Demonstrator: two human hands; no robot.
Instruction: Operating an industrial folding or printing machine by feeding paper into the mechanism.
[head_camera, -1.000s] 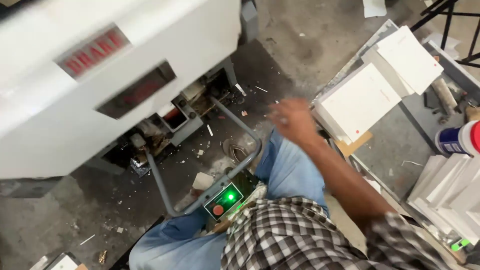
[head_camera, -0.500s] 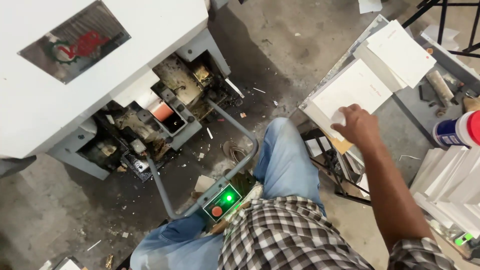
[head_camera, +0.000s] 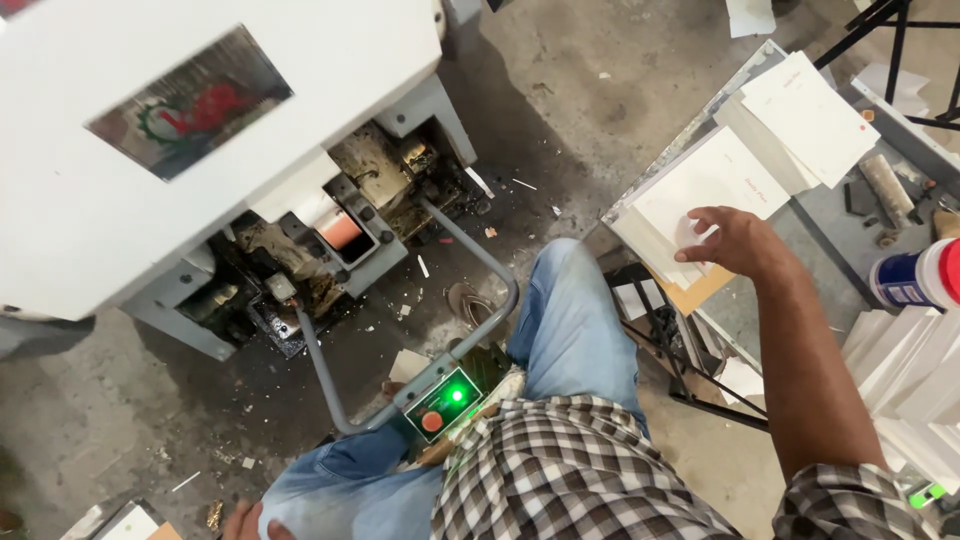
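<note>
My right hand (head_camera: 728, 240) reaches out to the right, over a stack of white cards (head_camera: 715, 180) on a grey tray (head_camera: 690, 130). Its thumb and fingers pinch the near corner of the top card. My left hand (head_camera: 248, 522) shows only as fingers at the bottom edge, lying flat on my jeans-clad thigh with nothing in it. I sit facing a white machine (head_camera: 150, 200) with an oily open mechanism (head_camera: 340, 230). A small control box (head_camera: 445, 402) with a lit green lamp and a red button sits at my lap.
A bent grey tube guard (head_camera: 490, 270) runs from the machine to the control box. A second card stack (head_camera: 805, 115) lies further back on the tray. A white and blue can (head_camera: 915, 280) and more white stacks (head_camera: 910, 385) are at right. Paper scraps litter the concrete floor (head_camera: 560, 90).
My right hand has swung from in front of the machine to the right and settled on the card stack. The view has tilted, showing more of the machine's open mechanism.
</note>
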